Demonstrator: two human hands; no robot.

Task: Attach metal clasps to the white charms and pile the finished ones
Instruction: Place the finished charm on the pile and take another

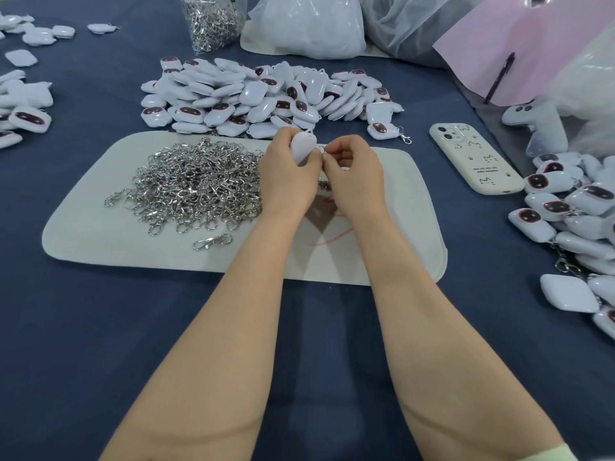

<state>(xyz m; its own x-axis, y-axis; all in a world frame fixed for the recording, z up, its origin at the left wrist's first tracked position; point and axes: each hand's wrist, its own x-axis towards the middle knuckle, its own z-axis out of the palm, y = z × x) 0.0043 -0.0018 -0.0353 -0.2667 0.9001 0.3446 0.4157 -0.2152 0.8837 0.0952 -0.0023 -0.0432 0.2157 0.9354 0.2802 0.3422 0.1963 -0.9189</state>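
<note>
1. White plastic charm (pixel 301 149) sits in the left hand (pixel 288 181); the fingers are curled round its body, and its thin loop stands clear just past the fingertips
2. Right hand (pixel 352 174) pinches a small metal ring (pixel 320 148) between thumb and forefinger tips (pixel 328 154), hard against the charm's right edge; the other fingers are folded under, and a bit of metal hangs below them, mostly hidden
3. Step in hand, as I judge it, is joining a clasp to this one charm: ring and charm are brought together between the two sets of fingertips, but it is too small to tell whether the ring has caught the loop yet
4. Next move likely calls for a firm hold from the left fingers while the right fingertips work the ring's split onto the loop and turn it round until it hangs free; a slip would drop the ring onto the mat (pixel 382 247) under the wrists
5. Heap of clasps (pixel 196 184) lies just left of the left knuckles, and the pile of plain charms (pixel 259 94) lies just beyond the fingertips
6. Finished pile (pixel 572 221), with clasps showing, lies well off to the right of the right hand, so the done charm faces a reach that way
</note>
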